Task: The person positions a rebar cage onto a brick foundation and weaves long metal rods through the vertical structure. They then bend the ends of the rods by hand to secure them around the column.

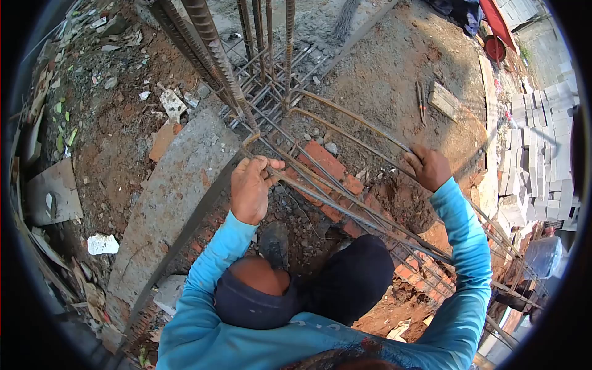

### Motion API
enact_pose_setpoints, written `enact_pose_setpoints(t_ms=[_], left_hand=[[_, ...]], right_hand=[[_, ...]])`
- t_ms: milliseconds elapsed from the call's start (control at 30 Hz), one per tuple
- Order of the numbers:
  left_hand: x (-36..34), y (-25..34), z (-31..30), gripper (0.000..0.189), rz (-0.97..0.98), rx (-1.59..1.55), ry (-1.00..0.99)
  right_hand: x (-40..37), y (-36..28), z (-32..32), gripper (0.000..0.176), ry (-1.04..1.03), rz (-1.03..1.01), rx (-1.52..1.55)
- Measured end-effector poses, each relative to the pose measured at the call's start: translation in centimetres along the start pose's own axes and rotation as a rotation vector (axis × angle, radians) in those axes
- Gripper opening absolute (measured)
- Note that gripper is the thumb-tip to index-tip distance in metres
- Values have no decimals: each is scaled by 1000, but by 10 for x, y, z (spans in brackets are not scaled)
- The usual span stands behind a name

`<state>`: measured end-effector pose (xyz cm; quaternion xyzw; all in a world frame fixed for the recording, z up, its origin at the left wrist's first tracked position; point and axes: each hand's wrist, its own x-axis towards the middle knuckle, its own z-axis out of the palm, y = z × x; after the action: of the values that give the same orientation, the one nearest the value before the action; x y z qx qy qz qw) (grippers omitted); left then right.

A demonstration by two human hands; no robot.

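My right hand (pixel 427 168) is closed around the long bent rebar rods (pixel 351 127) that run right from the column. My left hand (pixel 251 191) is closed in a pinch at the near end of another rebar rod (pixel 320 198), beside a hooked bar end (pixel 250 140). Whether it also pinches a thin wire cannot be made out. Upright ribbed column bars (pixel 213 49) rise from a cage of crossed rebar (pixel 262 92) at top centre. Beyond my right hand, pincers (pixel 422 105) with reddish handles lie on the dirt.
A concrete beam edge (pixel 179 197) slants along the left. Red bricks (pixel 324 160) lie under the rods. A wood offcut (pixel 444 102) rests near the pincers. Stacked grey blocks (pixel 536 148) and a red wheelbarrow (pixel 495 37) stand at right. My boot (pixel 274 243) is on rubble.
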<state>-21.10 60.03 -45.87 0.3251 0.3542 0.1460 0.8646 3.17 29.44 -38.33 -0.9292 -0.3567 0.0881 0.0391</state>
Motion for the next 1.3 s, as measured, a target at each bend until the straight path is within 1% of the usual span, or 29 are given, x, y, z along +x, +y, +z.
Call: enact_pose_setpoints(t_ms=[67,133,200,233,300,333,367,433,567,633,700,767,833,867,1000,1067,1100,1167,1200,1267,1300], left_hand=[[-1,-1,1,12,17,9,-23],[-8,4,2,14,74,-23,-24],[-7,2,-8,14,67,-19,-25],[-7,-1,-13,14,48,-15,-28],[-5,-3,-13,13,61,-49,-19],[-3,0,-11,13,89,-66,-11],[-4,2,-7,12,114,-80,-8],[-3,9,-6,11,143,-83,-18],[-10,17,-3,12,130,-84,-11],[-14,21,-4,13,170,-75,-46],[-17,21,-14,14,140,-54,-52],[-16,15,-22,15,112,-42,-34],[-8,0,-29,16,1,-55,-16],[-4,-5,-30,15,-19,-29,19],[-5,-3,-26,14,-14,16,34],[-8,1,-29,11,-8,-35,27],[-7,5,-29,11,-6,-27,20],[-8,8,-29,11,16,-58,40],[-8,8,-31,11,13,-59,41],[-5,11,-36,15,86,-75,47],[-5,15,-37,15,80,-71,43]], right_hand=[[5,2,-2,31,9,33,-22],[1,6,2,31,17,64,-38],[0,12,21,32,-35,57,-55],[5,9,20,32,-37,43,-51],[8,7,13,33,50,97,44],[11,9,10,32,20,96,-21],[10,9,10,32,17,104,-21],[16,1,8,31,15,47,-106],[13,0,6,31,26,31,-61],[11,-1,5,30,-8,42,-51],[14,-1,7,30,-21,41,-40],[11,4,14,29,9,15,-8],[8,0,14,29,12,35,29],[13,-1,12,28,33,34,53],[17,10,15,29,-2,42,-2],[22,14,23,30,79,47,10],[25,14,27,30,86,53,15],[30,6,29,32,-14,40,-17],[29,-2,27,33,-15,57,-41],[31,-17,22,33,-42,64,-41],[31,-21,21,33,-66,63,-39]])
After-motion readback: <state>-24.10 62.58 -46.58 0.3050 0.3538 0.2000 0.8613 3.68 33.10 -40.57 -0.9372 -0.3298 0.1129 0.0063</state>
